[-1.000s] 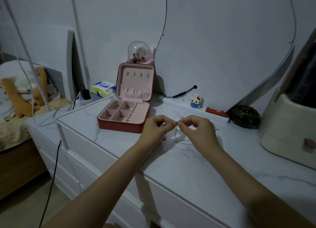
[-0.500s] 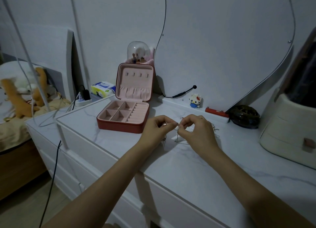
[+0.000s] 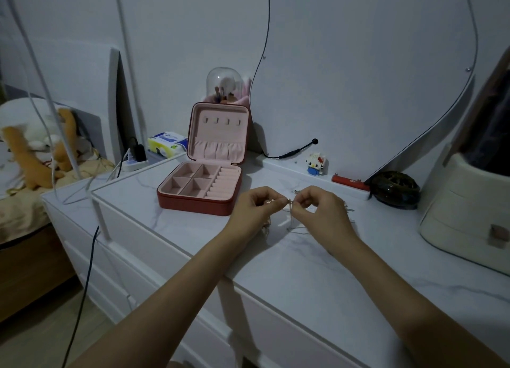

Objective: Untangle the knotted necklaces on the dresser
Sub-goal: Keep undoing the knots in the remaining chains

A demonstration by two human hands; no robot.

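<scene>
Thin silver necklace chains point(image 3: 293, 222) hang in a tangle just above the white marble dresser top point(image 3: 276, 271). My left hand point(image 3: 255, 211) and my right hand point(image 3: 321, 211) meet fingertip to fingertip over it, each pinching the chains at a small knot between them. Loose loops of chain trail down onto the dresser under and behind my right hand. The fingers hide the knot itself.
An open red jewellery box point(image 3: 204, 180) with pink lining stands to the left of my hands. A toy figure point(image 3: 316, 163), a red bar point(image 3: 349, 186) and a dark round object point(image 3: 395, 189) line the back. A cream drawer unit point(image 3: 469, 210) is at the right.
Both hands stay pinched on the chains; my right hand's fingers have shifted slightly at the knot. The view has barely moved.
</scene>
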